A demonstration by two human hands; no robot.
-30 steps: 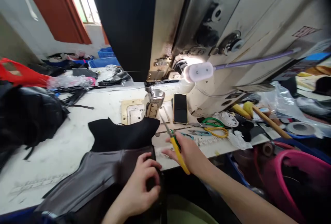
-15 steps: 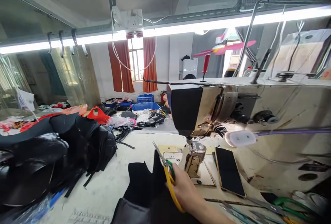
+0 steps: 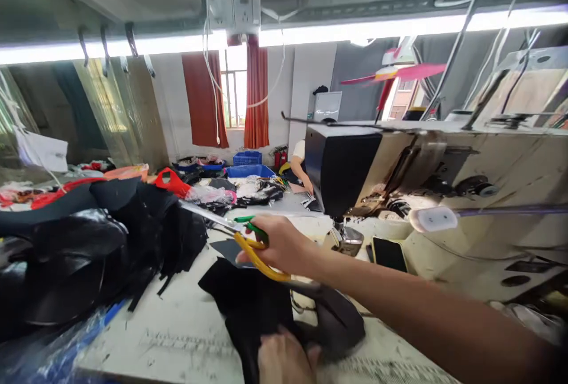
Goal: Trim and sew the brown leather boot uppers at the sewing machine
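My right hand (image 3: 281, 245) is closed round the handles of a pair of scissors (image 3: 255, 254), one handle yellow and one green. Their metal blades point left over the worktable, towards a heap of black pieces. Below them a black fabric piece (image 3: 248, 295) lies across the table, with a curved dark section (image 3: 339, 319) folding out to the right. At the bottom edge my left hand (image 3: 286, 357), somewhat blurred, has its fingers curled on this fabric. The underside of the fabric near my right hand is partly hidden.
A sewing machine (image 3: 346, 171) stands on the right, with a phone (image 3: 388, 254) beside its post. The heap of black pieces (image 3: 146, 230) fills the left side. Behind are a red bag (image 3: 168, 183), a blue crate (image 3: 248, 170) and another person's arm (image 3: 302, 168).
My right hand has moved up and left with the scissors, whose blades now point left. My left hand has come into view at the bottom. The black fabric has shifted and folded; the view has turned slightly.
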